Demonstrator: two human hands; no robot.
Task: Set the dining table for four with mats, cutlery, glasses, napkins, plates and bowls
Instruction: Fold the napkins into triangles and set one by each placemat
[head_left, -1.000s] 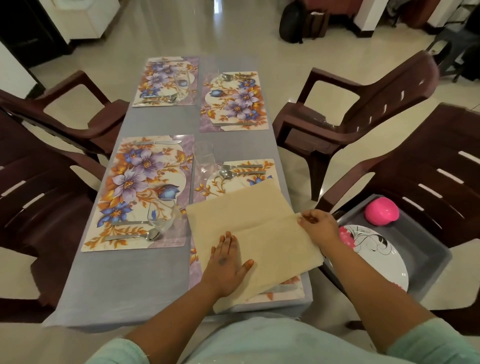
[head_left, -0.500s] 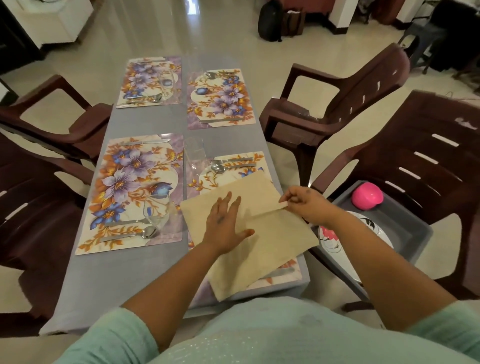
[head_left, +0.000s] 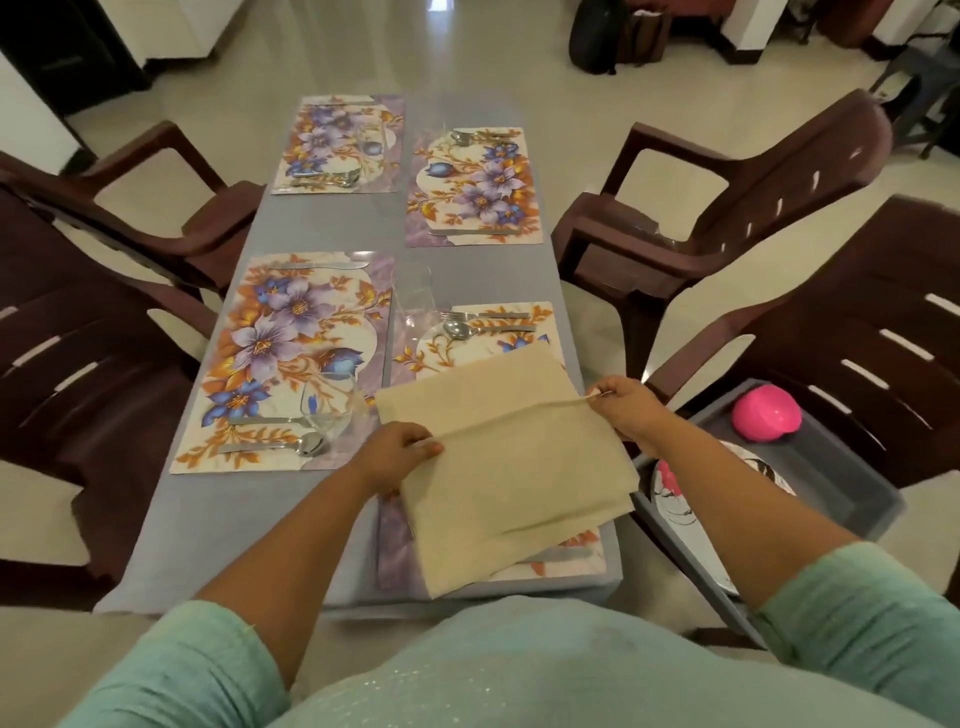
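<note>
Over the near right mat (head_left: 467, 343) on the worktop (head_left: 249, 519), a beige napkin (head_left: 519, 467) lies half folded, covering most of that mat and hanging slightly past the worktop's near edge. The left hand (head_left: 395, 447) pinches the fold at its left end, fingers curled onto the cloth; the right hand (head_left: 623, 410) pinches the same fold at its right end, thumb and fingers closed on a raised edge. Between them the fold runs as a lifted ridge.

To fold well, I judge both hands should keep equal tension along that ridge, bring the lifted layer over until its edges meet the layer beneath, then press the crease flat from the middle outward. The fork and spoon (head_left: 483, 325) at the far end of this mat lie just beyond the napkin, and a clear glass (head_left: 413, 291) stands at the mat's far left corner; a sweep of cloth could nudge them, so the motion should stay low and toward the body.

All 4 mats carry cutlery. Another glass (head_left: 327, 410) stands on the near left mat (head_left: 280, 358), near the left hand, and could tip if bumped. No folded napkin shows at any place, so napkins look barely begun. A plate (head_left: 691, 499) and a pink bowl (head_left: 766, 415) wait in a grey tub (head_left: 841, 499) on the chair (head_left: 857, 332) at right, apart from the worktop.
</note>
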